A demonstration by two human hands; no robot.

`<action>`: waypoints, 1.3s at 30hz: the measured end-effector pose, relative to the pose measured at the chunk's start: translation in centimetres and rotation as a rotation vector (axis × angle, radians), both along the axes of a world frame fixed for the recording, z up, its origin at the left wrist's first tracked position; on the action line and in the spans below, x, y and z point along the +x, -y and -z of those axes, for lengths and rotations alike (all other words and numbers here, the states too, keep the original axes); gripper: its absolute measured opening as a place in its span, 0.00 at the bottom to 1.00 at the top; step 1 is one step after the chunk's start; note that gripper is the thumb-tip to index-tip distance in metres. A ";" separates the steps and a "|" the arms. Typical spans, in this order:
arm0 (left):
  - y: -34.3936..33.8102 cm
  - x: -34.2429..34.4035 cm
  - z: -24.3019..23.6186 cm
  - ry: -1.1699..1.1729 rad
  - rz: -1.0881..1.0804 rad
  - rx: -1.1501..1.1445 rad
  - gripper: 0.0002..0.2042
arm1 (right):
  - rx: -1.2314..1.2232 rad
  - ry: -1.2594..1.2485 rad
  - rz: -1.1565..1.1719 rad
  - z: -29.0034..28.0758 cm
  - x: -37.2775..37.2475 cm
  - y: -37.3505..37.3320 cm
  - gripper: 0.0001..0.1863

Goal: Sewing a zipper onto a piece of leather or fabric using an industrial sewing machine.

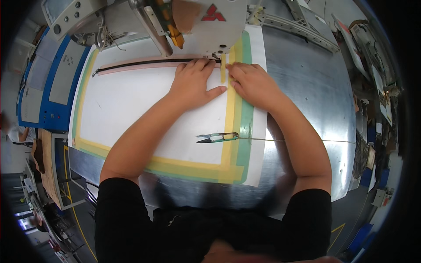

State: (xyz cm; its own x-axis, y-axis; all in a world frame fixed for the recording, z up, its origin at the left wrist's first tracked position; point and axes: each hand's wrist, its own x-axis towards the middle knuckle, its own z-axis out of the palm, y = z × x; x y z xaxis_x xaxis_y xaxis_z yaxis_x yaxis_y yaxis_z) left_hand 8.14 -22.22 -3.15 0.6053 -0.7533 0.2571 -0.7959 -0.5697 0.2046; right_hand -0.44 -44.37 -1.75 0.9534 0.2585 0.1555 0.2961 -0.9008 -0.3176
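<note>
A long black zipper (149, 63) on a pink backing strip lies across the white sheet (131, 105), below the sewing machine head (210, 30). My left hand (193, 85) is open, palm down, its fingertips on the strip near its right end and its thumb spread to the right. Beside that end, my right hand (252, 83) rests with its fingers bent together near a short piece of yellow tape (223, 74); whatever its fingertips hold is hidden. Thread snips (217, 137) tied to a cord lie below my hands.
Yellow and green tape (193, 170) borders the sheet on a metal table (307, 92). A machine post (153, 26) stands at the back, and a metal rail (298, 28) crosses the back right. A blue cabinet (52, 83) is at the left.
</note>
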 end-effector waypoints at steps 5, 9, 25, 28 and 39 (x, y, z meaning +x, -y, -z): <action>-0.6 -0.3 -0.2 0.036 -0.018 0.015 0.38 | 0.015 0.131 -0.010 1.0 -0.4 0.1 0.20; 0.1 -0.4 -0.7 0.009 -0.014 0.054 0.38 | -0.052 0.193 0.029 0.7 -0.1 -0.8 0.20; -4.6 1.3 -0.1 -0.004 -0.227 0.042 0.34 | -0.253 0.035 0.367 -0.8 -2.6 1.4 0.19; -4.2 0.9 1.0 0.039 -0.239 0.002 0.35 | -0.311 -0.052 0.355 -1.9 -3.4 0.7 0.20; -4.4 2.0 1.5 0.111 -0.160 -0.128 0.30 | -0.162 0.188 -0.288 -0.8 -13.2 -5.7 0.16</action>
State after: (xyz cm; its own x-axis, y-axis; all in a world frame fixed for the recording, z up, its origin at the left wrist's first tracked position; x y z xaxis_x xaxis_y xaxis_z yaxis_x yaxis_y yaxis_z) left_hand 10.16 -17.80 -4.68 0.6770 -0.6072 0.4158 -0.7193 -0.6656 0.1992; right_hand -13.62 -38.72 -0.97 0.7968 0.5476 0.2556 0.5842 -0.8062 -0.0939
